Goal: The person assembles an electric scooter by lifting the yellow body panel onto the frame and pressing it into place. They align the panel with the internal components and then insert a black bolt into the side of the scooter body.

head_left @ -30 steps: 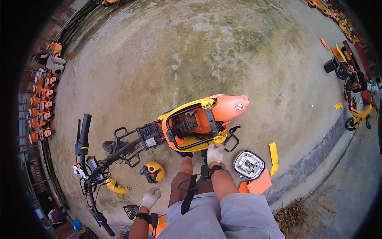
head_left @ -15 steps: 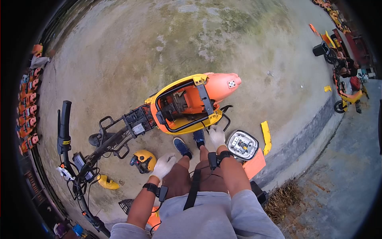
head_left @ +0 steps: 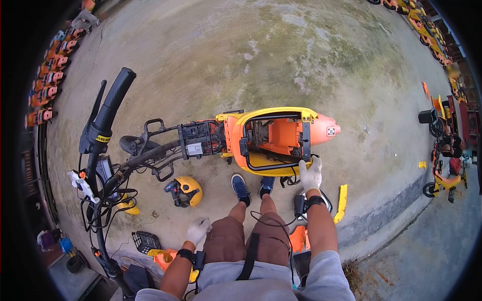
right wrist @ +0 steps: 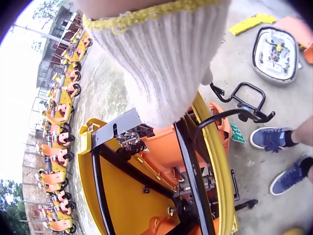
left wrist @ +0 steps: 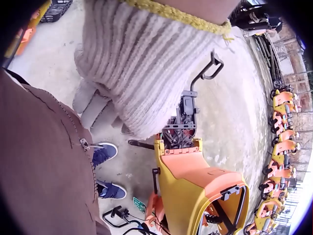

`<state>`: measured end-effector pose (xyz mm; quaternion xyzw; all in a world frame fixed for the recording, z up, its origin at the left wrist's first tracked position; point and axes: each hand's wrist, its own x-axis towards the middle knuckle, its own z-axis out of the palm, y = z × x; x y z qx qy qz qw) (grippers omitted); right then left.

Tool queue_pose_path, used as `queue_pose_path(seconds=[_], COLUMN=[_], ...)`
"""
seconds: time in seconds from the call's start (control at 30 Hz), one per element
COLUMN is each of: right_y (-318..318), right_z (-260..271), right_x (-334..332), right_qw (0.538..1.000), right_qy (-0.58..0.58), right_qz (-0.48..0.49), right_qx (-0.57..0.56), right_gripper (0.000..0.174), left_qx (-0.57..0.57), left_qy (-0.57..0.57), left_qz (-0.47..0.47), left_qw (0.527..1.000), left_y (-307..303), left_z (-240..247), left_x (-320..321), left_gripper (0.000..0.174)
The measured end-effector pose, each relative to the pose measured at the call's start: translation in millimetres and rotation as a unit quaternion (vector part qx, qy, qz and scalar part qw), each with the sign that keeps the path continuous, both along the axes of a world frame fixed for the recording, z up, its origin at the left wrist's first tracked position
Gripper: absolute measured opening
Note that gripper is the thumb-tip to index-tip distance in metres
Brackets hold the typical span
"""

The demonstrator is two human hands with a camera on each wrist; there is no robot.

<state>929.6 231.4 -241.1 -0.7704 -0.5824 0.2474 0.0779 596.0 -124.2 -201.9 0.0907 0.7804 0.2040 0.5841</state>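
My gloved right hand [head_left: 310, 174] grips the near right corner of the scooter's open yellow body frame [head_left: 281, 111], fingers over the rim. In the right wrist view, the same hand [right wrist: 164, 73] covers where a black tube [right wrist: 194, 181] meets a grey crossbar [right wrist: 117, 128]; its fingertips are hidden. My gloved left hand [head_left: 199, 230] hangs beside the left thigh, holding nothing, its fingers loosely bent. The left wrist view shows this glove [left wrist: 132, 63] above the scooter's orange and yellow body [left wrist: 183, 196]. An orange shell [head_left: 324, 130] forms the scooter's right end.
Black handlebars [head_left: 113, 108] rise at the left. A yellow helmet [head_left: 188, 191] lies on the ground near my feet. A yellow strip [head_left: 341, 203], a partly hidden lamp unit [right wrist: 275, 55] and orange panels [head_left: 298, 238] lie at the right. Parked scooters [head_left: 52, 78] line the far left.
Against the objects on the ground, the scooter has shifted right. My right hand has gone from just below the frame onto its corner. The head view has turned, and my left hand hangs by the thigh.
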Motion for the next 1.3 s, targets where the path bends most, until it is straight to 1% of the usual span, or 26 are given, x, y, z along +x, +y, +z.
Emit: queue_pose_path(seconds=[0.03,0.1,0.13,0.2,0.33,0.4,0.43,0.53,0.57,0.6,0.67,0.7,0.73,0.8,0.83,0.87,0.93,0.97,1.0,1.03,1.07,1.13,1.2,1.23,1.27,1.3], right_y=[1,1,-1,-7,-19,-22,-20,-26,-27,-25,-6,-2,-4,-10,-24,-43,-74,-91,-108,-130,-148,-172,-186,-203,-217,-220], right_z=[-4,-2,1,1,1,-3,-5,-8,-10,-13,14,15,16,21,17,6,23,18,1,-26,-43,-34,-32,-49,-82,-99], right_x=[-1,-3,-3,-3,-2,-3,-2,-1,3,10,6,6,8,17,21,25,26,35,44,61,83,114,149,171,192,204], right_qw=[1.0,0.998,0.996,0.996,0.997,0.998,0.997,0.997,0.999,0.998,0.992,0.992,0.991,0.989,0.991,0.989,0.99,0.989,0.986,0.949,0.889,0.795,0.757,0.782,0.805,0.828], right_qy=[0.02,0.031,0.037,0.028,0.047,0.039,0.047,0.047,0.031,0.036,0.051,0.069,0.092,0.129,0.136,0.122,0.122,0.126,0.13,0.234,0.334,0.439,0.426,0.394,0.363,0.33], right_qz=[0.005,-0.019,-0.032,-0.035,-0.031,-0.037,-0.033,-0.041,-0.01,0.004,0.028,0.015,0.01,0.0,-0.004,0.017,-0.064,-0.082,-0.098,-0.167,-0.231,-0.368,-0.453,-0.443,-0.431,-0.419], right_qx=[-0.001,-0.053,-0.076,-0.077,-0.059,-0.032,-0.048,-0.052,-0.033,-0.059,-0.111,-0.108,-0.094,-0.066,-0.009,0.081,0.024,-0.005,-0.034,-0.125,-0.21,-0.2,-0.2,-0.193,-0.183,-0.172], right_gripper=[0.069,0.068,0.068,0.065,0.063,0.063,0.067,0.072,0.076,0.077,0.081,0.08,0.078,0.076,0.073,0.071,0.063,0.057,0.051,0.047,0.044,0.043,0.042,0.041,0.04,0.039], left_qx=[-0.01,-0.024,-0.018,-0.009,-0.014,-0.017,-0.019,-0.033,-0.028,-0.025,-0.011,0.003,0.019,0.008,0.0,-0.003,-0.004,0.01,0.025,0.035,0.052,0.093,0.063,0.059,0.057,0.088], left_qy=[-0.01,-0.026,-0.023,-0.015,0.009,0.025,0.033,0.051,0.051,0.049,0.065,0.084,0.103,0.085,0.074,0.09,0.123,0.123,0.123,0.122,0.122,0.125,0.112,0.111,0.111,0.131], left_qz=[0.016,0.045,0.01,-0.06,-0.028,-0.008,0.001,-0.028,-0.055,-0.083,-0.147,-0.182,-0.219,-0.241,-0.25,-0.267,-0.298,-0.315,-0.329,-0.343,-0.357,-0.389,-0.397,-0.389,-0.38,-0.376], left_qw=[1.0,0.998,1.0,0.998,0.999,1.0,0.999,0.998,0.997,0.995,0.987,0.98,0.97,0.967,0.965,0.959,0.947,0.941,0.936,0.931,0.925,0.908,0.909,0.913,0.917,0.913], left_y=[-3,-14,-19,-36,-41,-32,-28,-25,-22,-21,-19,-14,-4,20,28,38,67,79,90,95,104,138,164,174,181,181], left_z=[6,15,14,9,17,30,35,34,33,32,37,40,43,48,51,55,62,57,48,47,54,71,83,97,106,106], left_x=[0,2,-1,-8,-14,-14,-14,-17,-20,-21,-18,-15,-15,-15,-11,-5,5,7,9,12,19,35,43,49,55,56], left_gripper=[0.03,0.029,0.031,0.035,0.036,0.031,0.029,0.031,0.032,0.033,0.034,0.035,0.036,0.038,0.039,0.04,0.042,0.042,0.043,0.043,0.043,0.044,0.043,0.043,0.043,0.042])
